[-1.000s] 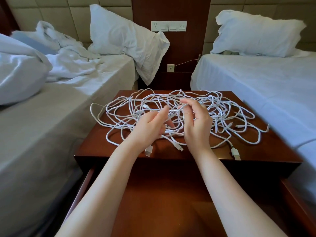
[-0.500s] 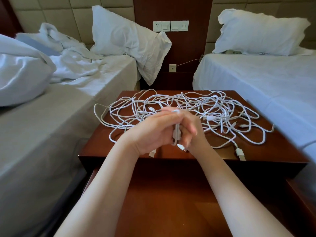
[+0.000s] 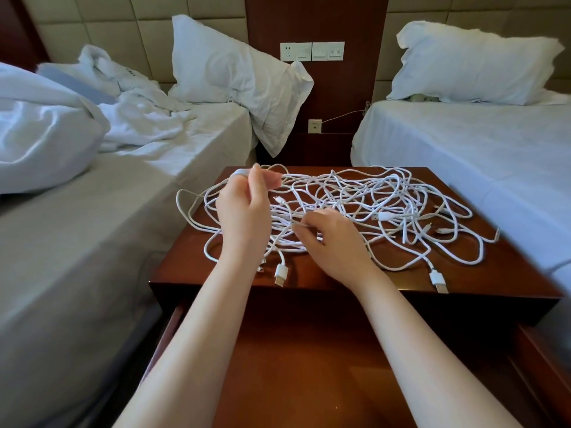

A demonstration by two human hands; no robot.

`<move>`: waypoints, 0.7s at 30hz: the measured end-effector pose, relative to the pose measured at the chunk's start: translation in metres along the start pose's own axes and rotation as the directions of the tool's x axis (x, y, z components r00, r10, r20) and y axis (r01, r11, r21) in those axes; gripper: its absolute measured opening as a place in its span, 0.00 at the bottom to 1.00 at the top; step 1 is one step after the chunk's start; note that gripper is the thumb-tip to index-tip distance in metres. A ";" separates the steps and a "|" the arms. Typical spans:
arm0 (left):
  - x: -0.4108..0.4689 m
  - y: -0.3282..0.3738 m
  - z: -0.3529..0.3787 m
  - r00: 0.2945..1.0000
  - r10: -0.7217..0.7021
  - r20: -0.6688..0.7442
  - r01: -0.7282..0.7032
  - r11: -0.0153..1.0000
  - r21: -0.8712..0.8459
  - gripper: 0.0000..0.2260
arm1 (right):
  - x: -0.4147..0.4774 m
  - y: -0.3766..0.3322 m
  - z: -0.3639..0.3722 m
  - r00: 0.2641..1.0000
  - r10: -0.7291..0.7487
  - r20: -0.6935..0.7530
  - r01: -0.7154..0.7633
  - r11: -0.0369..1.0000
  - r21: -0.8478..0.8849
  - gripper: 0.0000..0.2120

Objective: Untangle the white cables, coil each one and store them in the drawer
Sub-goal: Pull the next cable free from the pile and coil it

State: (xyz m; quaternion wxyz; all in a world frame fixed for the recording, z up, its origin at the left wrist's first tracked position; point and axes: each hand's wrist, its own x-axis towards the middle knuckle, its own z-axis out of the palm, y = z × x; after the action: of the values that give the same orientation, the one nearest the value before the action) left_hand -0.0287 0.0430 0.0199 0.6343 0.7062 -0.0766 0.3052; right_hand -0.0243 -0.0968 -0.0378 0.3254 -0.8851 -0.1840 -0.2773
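A tangle of several white cables (image 3: 364, 208) lies spread over the top of the dark wooden nightstand (image 3: 509, 273). USB plugs (image 3: 281, 274) stick out at its front edge. My left hand (image 3: 244, 211) is raised over the left part of the pile and pinches a cable end near its fingertips. My right hand (image 3: 330, 242) rests low on the middle of the pile and pinches a strand of cable. The nightstand's drawer (image 3: 309, 366) stands pulled open below my forearms, its wooden floor bare where visible.
Beds flank the nightstand: a rumpled one (image 3: 92, 211) on the left, a made one (image 3: 479, 156) on the right, each with a white pillow. A wall panel with sockets (image 3: 312, 51) stands behind. A thin wire (image 3: 343, 114) runs from a low socket to the right bed.
My hands were together at the front of the pile; they have separated. The left hand rose up and left with a cable end, the right stayed low holding a strand.
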 end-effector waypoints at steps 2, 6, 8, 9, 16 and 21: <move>-0.004 -0.007 0.004 0.991 0.122 -0.058 -0.108 0.973 0.206 0.17 | 0.000 0.002 -0.001 0.997 0.010 -0.074 -0.010 1.000 0.004 0.12; -0.004 -0.011 0.004 0.959 0.279 -0.055 -0.237 0.892 0.386 0.17 | 0.001 0.002 -0.005 0.981 0.144 -0.133 -0.131 0.986 0.102 0.10; -0.004 -0.010 0.003 0.942 0.332 -0.046 -0.265 0.822 0.504 0.15 | 0.002 0.002 -0.006 0.965 0.204 -0.163 -0.176 0.970 0.169 0.08; -0.005 -0.007 0.003 0.940 0.339 -0.032 -0.268 0.796 0.542 0.15 | 0.001 0.002 -0.007 0.958 0.219 -0.183 -0.184 0.965 0.188 0.08; -0.010 -0.013 0.005 0.977 0.152 0.148 -0.211 0.748 0.629 0.15 | -0.001 -0.002 -0.013 0.969 0.160 -0.190 -0.100 0.951 0.291 0.07; -0.002 -0.006 0.001 0.919 -0.202 0.339 0.027 0.890 0.456 0.19 | -0.001 -0.001 -0.014 0.967 0.197 -0.160 -0.119 0.909 0.399 0.08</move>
State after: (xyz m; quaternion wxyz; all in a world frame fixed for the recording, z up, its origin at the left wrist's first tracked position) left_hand -0.0271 0.0428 0.0137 0.4475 0.8802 -0.0833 0.1343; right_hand -0.0311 -0.1055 -0.0286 0.5313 -0.7838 -0.1295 -0.2942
